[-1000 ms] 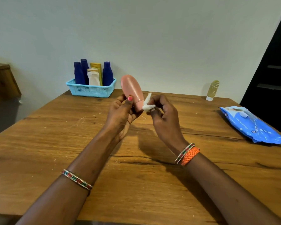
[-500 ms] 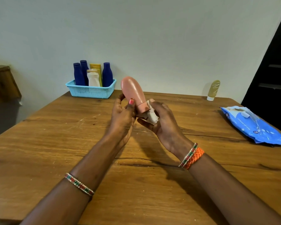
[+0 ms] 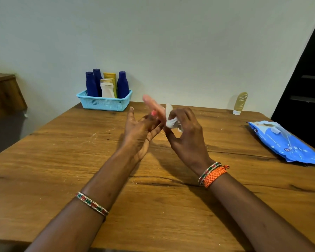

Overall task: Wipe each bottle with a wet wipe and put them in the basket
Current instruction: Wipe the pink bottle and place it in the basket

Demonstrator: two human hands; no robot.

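while left hand [image 3: 140, 128] holds blurred pink plastic bottle [image 3: 152, 104] above wooden table [image 3: 62, 160] centre, right hand [image 3: 185, 131] pinches crumpled white wet wipe [image 3: 171, 121] against it.

A wooden table [image 3: 62, 160] is filling the lower view, its grain showing cracks. A pale wall [image 3: 171, 42] is standing behind it. A wooden cabinet [image 3: 4, 95] is sitting at left, a dark doorway [image 3: 309, 88] at right.
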